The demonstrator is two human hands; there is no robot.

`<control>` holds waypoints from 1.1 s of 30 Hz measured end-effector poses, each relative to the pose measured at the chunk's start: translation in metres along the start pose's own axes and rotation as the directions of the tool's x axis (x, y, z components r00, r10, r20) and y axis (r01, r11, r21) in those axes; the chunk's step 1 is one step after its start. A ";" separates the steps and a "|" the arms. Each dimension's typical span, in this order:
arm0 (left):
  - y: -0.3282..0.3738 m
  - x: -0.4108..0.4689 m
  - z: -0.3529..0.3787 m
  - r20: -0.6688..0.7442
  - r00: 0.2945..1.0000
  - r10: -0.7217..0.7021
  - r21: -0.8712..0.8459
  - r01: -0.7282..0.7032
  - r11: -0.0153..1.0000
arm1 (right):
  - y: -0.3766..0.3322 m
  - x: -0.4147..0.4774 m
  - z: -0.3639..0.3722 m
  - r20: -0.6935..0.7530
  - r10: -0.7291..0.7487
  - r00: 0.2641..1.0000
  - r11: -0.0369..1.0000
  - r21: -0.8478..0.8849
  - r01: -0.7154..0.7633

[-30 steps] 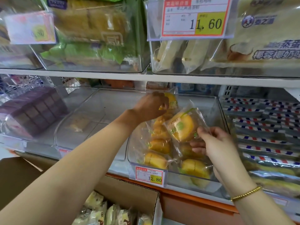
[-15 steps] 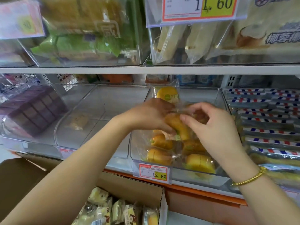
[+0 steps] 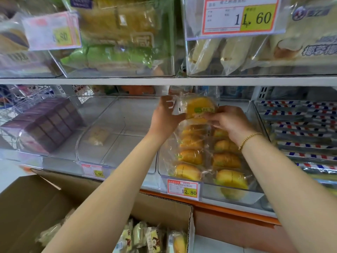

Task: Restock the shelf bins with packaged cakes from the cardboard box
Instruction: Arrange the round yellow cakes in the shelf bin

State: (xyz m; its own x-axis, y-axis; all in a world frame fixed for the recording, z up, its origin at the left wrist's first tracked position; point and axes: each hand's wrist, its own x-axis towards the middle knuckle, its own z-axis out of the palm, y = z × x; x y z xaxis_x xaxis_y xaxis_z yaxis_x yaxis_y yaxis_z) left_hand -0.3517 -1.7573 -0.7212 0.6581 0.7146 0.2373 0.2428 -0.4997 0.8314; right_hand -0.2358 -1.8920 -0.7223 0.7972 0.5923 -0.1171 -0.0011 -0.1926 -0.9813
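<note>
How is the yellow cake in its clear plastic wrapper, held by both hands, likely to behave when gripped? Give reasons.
Probably light: the left hand and right hand hold the yellow cake in clear plastic wrapper up by its edges. Likely soft and squashable, given its spongy look. The crinkled, glossy film may slip or flop.

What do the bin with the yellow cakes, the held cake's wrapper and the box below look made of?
Bin: clear rigid plastic, glossy; the cakes show through its walls.
Wrapper: thin clear plastic film, crinkled with glints, carrying a green label.
Box: brown cardboard by the look, matte, with a pale cut edge.
</note>
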 end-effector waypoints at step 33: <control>0.018 -0.025 0.048 0.175 0.976 -0.131 0.184 0.098 0.978 | 0.015 0.043 0.000 0.112 -0.050 0.992 0.912 -0.399 0.091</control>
State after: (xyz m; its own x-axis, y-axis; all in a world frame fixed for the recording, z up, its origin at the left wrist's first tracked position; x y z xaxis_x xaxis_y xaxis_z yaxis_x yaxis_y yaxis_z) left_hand -0.3292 -1.8079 -0.7365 0.7352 0.6770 0.0346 0.4333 -0.5086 0.7440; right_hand -0.2013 -1.8690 -0.7419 0.7237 0.6850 -0.0842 0.3126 -0.4341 -0.8449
